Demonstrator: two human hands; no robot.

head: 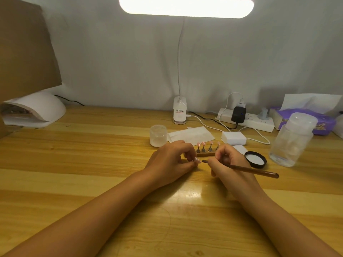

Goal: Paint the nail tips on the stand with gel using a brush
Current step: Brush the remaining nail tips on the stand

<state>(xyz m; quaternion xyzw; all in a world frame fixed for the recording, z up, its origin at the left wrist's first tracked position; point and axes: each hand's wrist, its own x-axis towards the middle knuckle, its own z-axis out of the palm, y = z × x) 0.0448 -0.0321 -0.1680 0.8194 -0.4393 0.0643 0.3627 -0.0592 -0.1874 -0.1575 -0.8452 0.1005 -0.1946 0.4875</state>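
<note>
On the striped yellow wooden table (92,164), the person's left hand (170,162) was curled, its fingertips pinching a small pink nail tip (197,160) just in front of the stand. The right hand (225,164) gripped a slim brown wooden brush (246,170) like a pen, the handle slanting out to the right over the table and the dark bristle end pointing left, just beside the held nail tip; whether the bristles actually touched it could not be made out at that size.

Directly behind the two hands lay the low brown wooden stand (205,154), carrying a row of small metal pegs topped with pink nail tips (203,144); four were visible, and the right hand hid the stand's right end.

To the right of the hands a round black lid (255,159) lay upturned with its white inside showing. Behind the left hand stood a small frosted plastic jar (158,135), with white paper wipes (191,134) and a white rectangular block (233,137) beside it. A tall clear plastic bottle (292,139) stood at the right. Along the wall were a white clip lamp (179,112) with a glowing bar overhead, a white power strip (246,121), a purple tissue pack (306,121), and, far left, a white domed nail lamp (35,110).
</note>
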